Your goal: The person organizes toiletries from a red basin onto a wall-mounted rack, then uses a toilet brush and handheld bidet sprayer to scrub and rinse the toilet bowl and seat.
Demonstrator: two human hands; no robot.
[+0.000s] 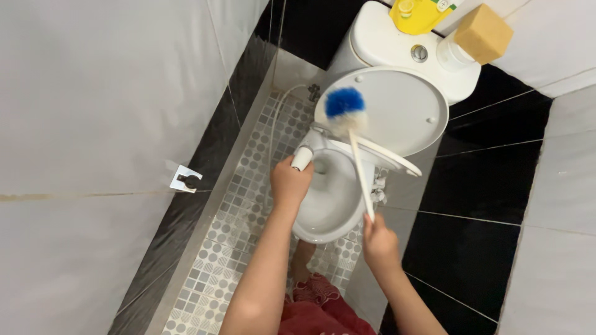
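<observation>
Yellow bottle (417,13) on the cistern is cropped.

White-and-black tiled walls (93,111), grey mosaic floor (248,205).

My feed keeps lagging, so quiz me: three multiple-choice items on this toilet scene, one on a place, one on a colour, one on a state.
1. Where is the sponge?
A. on the floor
B. on the tank
C. in the bowl

2. What colour are the bristles of the brush?
A. blue
B. red
C. black

3. How does the lid stand?
A. shut
B. taken off
C. raised

Answers:
1 B, the tan block sits at the tank's top right.
2 A, the brush head is blue, its handle in the right hand.
3 C, the lid leans back and the bowl lies open, the left hand holding a sprayer at its rim.
</observation>
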